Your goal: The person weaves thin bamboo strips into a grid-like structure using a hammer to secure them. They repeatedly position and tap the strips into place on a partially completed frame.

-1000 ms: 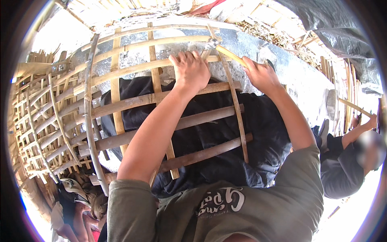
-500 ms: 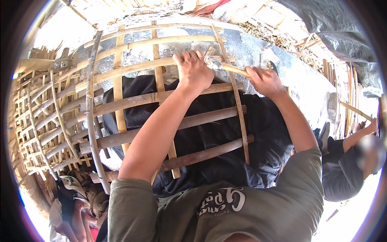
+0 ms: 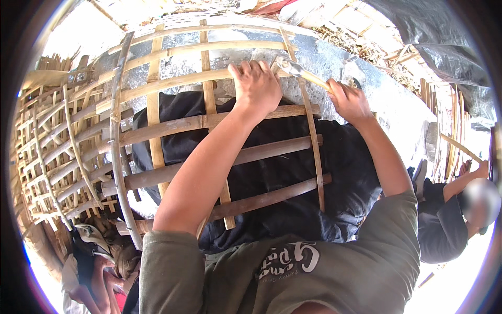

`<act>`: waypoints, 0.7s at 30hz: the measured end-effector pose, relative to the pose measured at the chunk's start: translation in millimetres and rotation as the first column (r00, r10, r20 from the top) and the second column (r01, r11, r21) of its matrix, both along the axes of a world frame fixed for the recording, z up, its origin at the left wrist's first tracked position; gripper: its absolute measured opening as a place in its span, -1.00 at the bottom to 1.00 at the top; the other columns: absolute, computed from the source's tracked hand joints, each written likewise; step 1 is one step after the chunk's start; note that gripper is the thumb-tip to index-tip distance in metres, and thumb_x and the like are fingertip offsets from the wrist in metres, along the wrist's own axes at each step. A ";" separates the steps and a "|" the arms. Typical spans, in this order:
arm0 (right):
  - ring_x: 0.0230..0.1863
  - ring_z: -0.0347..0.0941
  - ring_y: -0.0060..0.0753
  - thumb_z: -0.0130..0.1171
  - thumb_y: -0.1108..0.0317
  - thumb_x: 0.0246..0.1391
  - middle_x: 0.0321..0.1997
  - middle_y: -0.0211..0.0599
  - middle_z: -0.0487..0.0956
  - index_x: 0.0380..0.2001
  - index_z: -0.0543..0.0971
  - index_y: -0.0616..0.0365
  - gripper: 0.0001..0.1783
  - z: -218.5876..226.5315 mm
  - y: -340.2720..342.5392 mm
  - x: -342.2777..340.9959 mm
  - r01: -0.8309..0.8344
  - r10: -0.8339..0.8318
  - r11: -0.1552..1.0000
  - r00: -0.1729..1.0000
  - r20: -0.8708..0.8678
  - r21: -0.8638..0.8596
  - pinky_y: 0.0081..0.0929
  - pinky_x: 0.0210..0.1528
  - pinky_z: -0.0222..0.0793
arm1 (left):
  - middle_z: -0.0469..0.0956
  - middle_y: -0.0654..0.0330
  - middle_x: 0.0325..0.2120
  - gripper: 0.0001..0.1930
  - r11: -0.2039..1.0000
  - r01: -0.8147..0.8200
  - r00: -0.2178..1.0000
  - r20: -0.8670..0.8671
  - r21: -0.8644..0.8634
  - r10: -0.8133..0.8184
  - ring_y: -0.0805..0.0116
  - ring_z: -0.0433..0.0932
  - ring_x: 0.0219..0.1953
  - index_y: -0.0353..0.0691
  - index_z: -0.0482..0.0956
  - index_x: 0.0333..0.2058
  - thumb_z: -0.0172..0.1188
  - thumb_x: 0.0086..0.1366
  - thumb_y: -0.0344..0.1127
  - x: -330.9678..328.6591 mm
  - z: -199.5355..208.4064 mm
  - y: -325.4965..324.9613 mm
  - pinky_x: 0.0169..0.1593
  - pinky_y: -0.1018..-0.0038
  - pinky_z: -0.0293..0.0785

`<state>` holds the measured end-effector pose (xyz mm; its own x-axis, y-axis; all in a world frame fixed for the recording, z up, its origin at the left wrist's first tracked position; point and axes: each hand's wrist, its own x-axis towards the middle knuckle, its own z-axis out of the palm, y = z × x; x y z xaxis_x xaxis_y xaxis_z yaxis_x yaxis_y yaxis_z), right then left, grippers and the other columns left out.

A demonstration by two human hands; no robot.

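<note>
A pale grey, blotched slab runs across the space ahead of the person, its far edge bordered by dry plant scraps and, near the middle, a bit of red cloth. Black cloth bunches along its near edge. A bamboo lattice spans both: its far rows lie above the slab, its near rows above the cloth. Whether the far rows touch the slab cannot be told.

The left hand is clenched, fingers folded over a slat of the lattice near its far right corner; the exact grip underneath is hidden. The right hand grasps a wooden-handled hammer just outside the lattice's right edge. The hammer slants over the rightmost cross strip, its metal head close beside the left hand; whether the head meets the bamboo is unclear.

Off the lattice's left edge stand more lattice panels, overlapping one another, with a brown cloth bundle below them. Beyond the slab's right end, thin slats stand upright, and a dark plastic sheet hangs above them. A co-worker in dark clothing sits low on that side, one arm raised toward a long stick. Bright light washes out the ground there.
</note>
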<state>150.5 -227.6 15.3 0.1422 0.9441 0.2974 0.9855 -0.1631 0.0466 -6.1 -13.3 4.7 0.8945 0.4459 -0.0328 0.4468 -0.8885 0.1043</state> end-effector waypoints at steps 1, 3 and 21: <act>-0.55 0.56 -0.26 0.12 0.23 0.21 -0.50 -0.34 0.57 -0.03 0.44 0.05 -0.70 0.3 -0.5 0.4 -0.016 0.017 0.999 0.999 -0.039 0.031 -0.38 -0.54 0.50 | 0.50 -0.13 -0.14 -0.52 1.000 0.005 1.000 0.016 0.008 -0.005 -0.05 0.39 0.01 -0.46 0.43 0.00 -0.20 0.41 -0.11 0.0 -0.3 -0.2 0.21 -0.23 0.00; -0.53 0.57 -0.24 0.13 0.26 0.19 -0.46 -0.32 0.58 -0.04 0.43 0.05 -0.71 -2.4 1.9 -1.9 0.064 -0.066 0.996 0.997 -0.029 -0.063 -0.35 -0.52 0.51 | 0.50 -0.14 -0.14 -0.52 1.000 -0.004 1.000 0.029 0.012 0.003 -0.05 0.39 0.00 -0.48 0.43 -0.01 -0.19 0.41 -0.13 -1.8 -2.3 -0.9 0.20 -0.23 0.01; -0.49 0.59 -0.20 0.08 0.24 0.23 -0.40 -0.27 0.60 0.06 0.39 0.09 -0.64 -1.9 -0.6 -7.9 0.124 -0.125 0.991 0.992 -0.031 -0.049 -0.29 -0.48 0.56 | 0.50 -0.18 -0.13 -0.50 1.000 0.007 1.000 -0.002 -0.005 -0.007 -0.12 0.40 0.02 -0.51 0.42 -0.02 -0.15 0.38 -0.10 -0.5 0.6 -1.5 0.16 -0.29 0.05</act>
<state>142.6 -228.3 13.4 0.2689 0.9311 0.2466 0.9588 -0.2832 0.0238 -6.6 -14.8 5.3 0.8977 0.4391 -0.0367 0.4404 -0.8913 0.1077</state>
